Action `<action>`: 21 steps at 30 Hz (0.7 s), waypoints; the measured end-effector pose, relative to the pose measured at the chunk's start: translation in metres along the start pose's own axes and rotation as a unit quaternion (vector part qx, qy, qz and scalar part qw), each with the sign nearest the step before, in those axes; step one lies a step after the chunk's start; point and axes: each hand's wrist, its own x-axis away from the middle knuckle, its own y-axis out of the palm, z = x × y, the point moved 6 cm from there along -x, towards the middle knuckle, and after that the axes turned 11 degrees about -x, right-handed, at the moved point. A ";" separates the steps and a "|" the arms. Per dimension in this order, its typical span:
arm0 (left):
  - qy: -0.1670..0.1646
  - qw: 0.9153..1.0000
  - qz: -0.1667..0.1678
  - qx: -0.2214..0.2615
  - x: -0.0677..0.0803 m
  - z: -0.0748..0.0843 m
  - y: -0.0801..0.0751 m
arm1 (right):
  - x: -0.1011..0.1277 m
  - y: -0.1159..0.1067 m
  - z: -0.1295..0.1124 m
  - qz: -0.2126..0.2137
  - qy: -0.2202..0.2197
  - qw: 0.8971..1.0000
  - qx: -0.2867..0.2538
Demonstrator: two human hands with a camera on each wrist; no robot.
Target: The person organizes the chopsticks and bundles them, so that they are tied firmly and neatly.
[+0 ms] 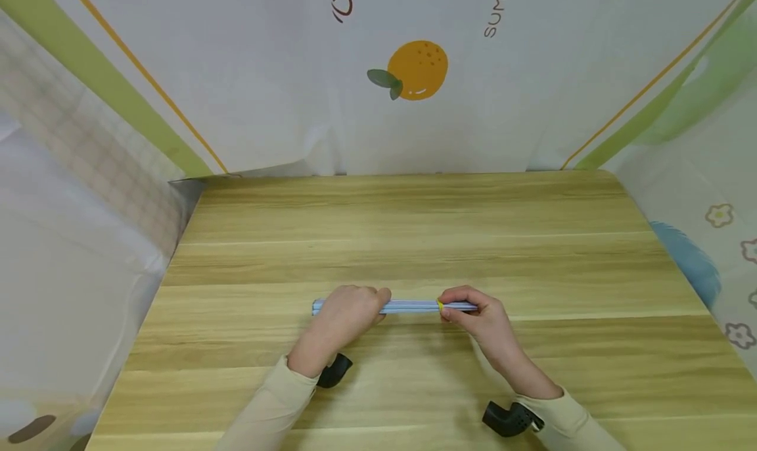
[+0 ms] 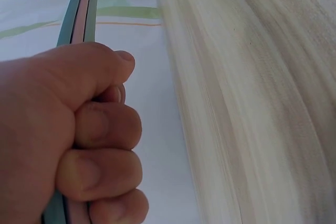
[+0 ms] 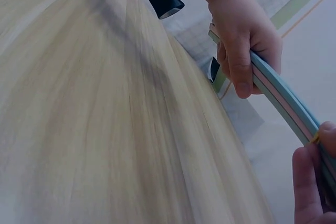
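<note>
A bundle of slim chopsticks (image 1: 412, 306), pale blue-green and pink, is held level above the table. My left hand (image 1: 350, 311) grips its thicker end, and in the left wrist view the fingers (image 2: 107, 124) are curled round the sticks. Toward the thinner end, a yellow rubber band (image 1: 440, 305) circles the bundle. The thumb and fingertips of my right hand (image 1: 489, 323) pinch the band against the sticks. In the right wrist view the right hand (image 3: 310, 182) is partly cut off at the edge, while the left hand (image 3: 249, 40) shows farther up the bundle (image 3: 283, 100).
Below the hands lies a wood-grain table (image 1: 378, 240). A white printed sheet (image 1: 284, 96) with an orange fruit picture hangs behind its far edge. Patterned cloths flank both sides. Black wrist-worn devices (image 1: 507, 419) hang beneath both wrists.
</note>
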 end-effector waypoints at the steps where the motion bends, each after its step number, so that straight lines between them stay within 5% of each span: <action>1: -0.001 1.000 0.000 0.000 0.000 0.000 0.000 | 0.000 0.000 0.000 0.004 0.003 1.000 0.004; 9: -0.003 1.000 -0.003 -0.009 -0.001 0.000 -0.001 | -0.003 0.000 -0.004 0.012 0.018 0.999 0.030; 14: -0.001 1.000 -0.006 -0.002 -0.001 0.001 -0.002 | -0.003 -0.003 -0.006 0.023 0.008 0.994 0.104; 17: 0.002 1.000 -0.012 0.003 -0.002 0.003 -0.001 | -0.003 -0.005 -0.012 0.025 -0.021 0.981 0.191; 21: 0.004 1.000 -0.013 -0.007 -0.004 0.005 -0.001 | -0.002 -0.001 -0.024 0.001 -0.071 0.949 0.306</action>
